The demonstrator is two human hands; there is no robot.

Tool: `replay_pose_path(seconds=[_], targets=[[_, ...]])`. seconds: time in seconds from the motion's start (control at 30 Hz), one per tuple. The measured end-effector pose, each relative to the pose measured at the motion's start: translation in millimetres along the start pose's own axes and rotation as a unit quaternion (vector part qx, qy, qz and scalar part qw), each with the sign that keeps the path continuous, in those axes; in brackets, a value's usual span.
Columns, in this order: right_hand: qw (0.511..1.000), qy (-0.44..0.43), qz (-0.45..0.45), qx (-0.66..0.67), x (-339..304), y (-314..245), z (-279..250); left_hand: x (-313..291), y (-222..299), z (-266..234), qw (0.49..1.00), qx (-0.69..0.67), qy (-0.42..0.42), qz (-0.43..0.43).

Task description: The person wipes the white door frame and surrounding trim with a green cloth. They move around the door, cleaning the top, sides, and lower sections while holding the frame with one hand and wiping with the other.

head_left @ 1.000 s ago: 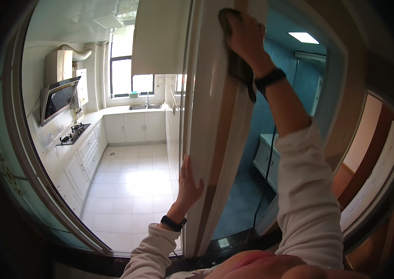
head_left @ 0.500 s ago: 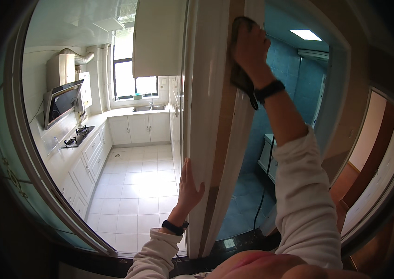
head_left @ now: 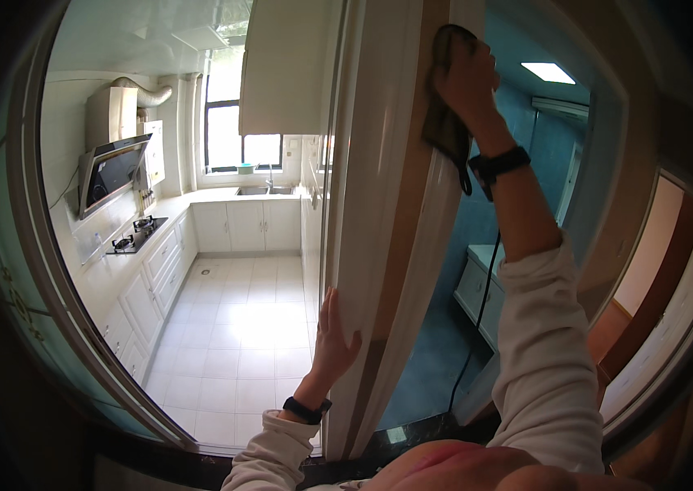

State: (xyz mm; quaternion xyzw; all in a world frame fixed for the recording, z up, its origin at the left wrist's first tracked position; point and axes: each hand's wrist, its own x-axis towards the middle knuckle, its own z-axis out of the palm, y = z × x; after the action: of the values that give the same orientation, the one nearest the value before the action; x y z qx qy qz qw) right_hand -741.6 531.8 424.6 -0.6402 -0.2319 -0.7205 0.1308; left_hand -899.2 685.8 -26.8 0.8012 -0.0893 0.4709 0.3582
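The left hand (head_left: 336, 350), fingers extended and gripping nothing, rests against the glossy white door casing (head_left: 363, 221). Higher up, the right hand (head_left: 471, 86) grasps a dark olive fabric cloth (head_left: 444, 131) at the right edge of the beige vertical strip (head_left: 401, 237). Beyond, a white kitchen counter (head_left: 113, 266) carries a black two-burner gas hob (head_left: 140, 237).

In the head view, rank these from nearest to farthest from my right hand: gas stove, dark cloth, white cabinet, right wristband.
From the right hand:
1. Dark cloth: under the hand, touching it.
2. Right wristband: just below the hand.
3. White cabinet: lower, in the blue room.
4. Gas stove: far left, on the kitchen counter.
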Motion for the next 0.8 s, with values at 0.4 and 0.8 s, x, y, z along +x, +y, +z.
replay_pose_path(seconds=[0.4,0.8], targets=[[0.998,-0.013,-0.039,0.044,-28,5,-8,2,-1,-9,1.0,-0.022,-0.011,0.007],[0.99,-0.053,-0.035,0.122,-45,19,-28,2,0,-12,0.999,-0.024,-0.025,0.004]])
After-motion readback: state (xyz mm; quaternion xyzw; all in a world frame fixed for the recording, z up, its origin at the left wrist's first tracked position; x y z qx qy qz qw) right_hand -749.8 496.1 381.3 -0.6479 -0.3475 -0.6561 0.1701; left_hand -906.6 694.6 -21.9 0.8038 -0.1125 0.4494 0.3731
